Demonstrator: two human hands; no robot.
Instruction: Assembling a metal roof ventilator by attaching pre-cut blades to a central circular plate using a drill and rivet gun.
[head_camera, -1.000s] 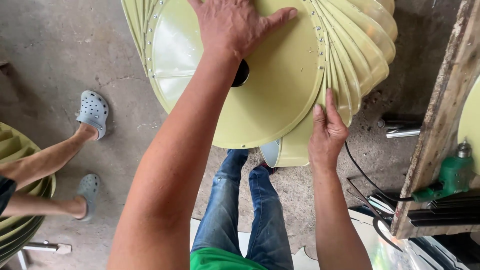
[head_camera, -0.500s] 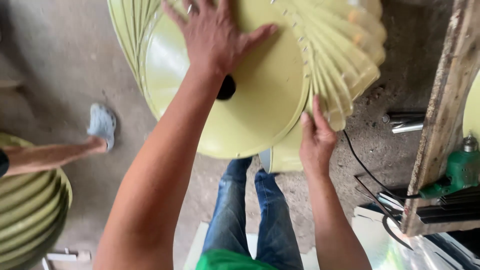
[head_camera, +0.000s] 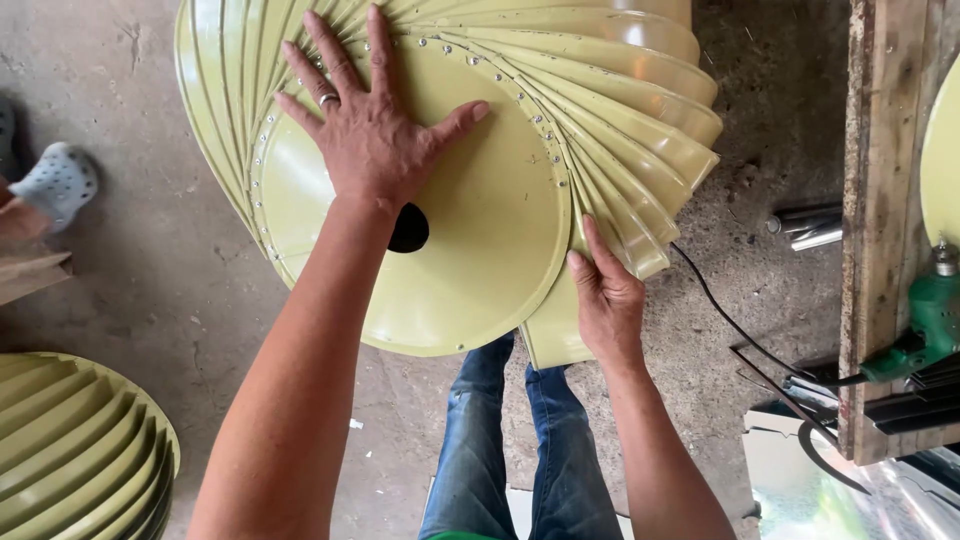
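Observation:
A large yellow-green metal turbine ventilator (head_camera: 620, 100) rests on my lap, its round riveted end disc (head_camera: 480, 250) facing me with a dark centre hole (head_camera: 408, 228). My left hand (head_camera: 375, 130) lies flat on the disc, fingers spread, a ring on one finger. At the lower right rim my right hand (head_camera: 605, 300) pinches a curved vane (head_camera: 560, 325). My legs in blue jeans (head_camera: 500, 440) show below.
A second yellow-green ventilator (head_camera: 70, 450) sits at the lower left. Another person's foot in a pale clog (head_camera: 55, 185) is at the left. A wooden bench edge (head_camera: 880, 200), a green power drill (head_camera: 925, 320), black cable (head_camera: 730, 320) and metal tubes (head_camera: 810, 225) stand at the right. Concrete floor.
The ventilator has turned and shifted under my hands. My left hand stays flat on the disc; my right hand has moved along the rim vanes. The other person's foot moved left.

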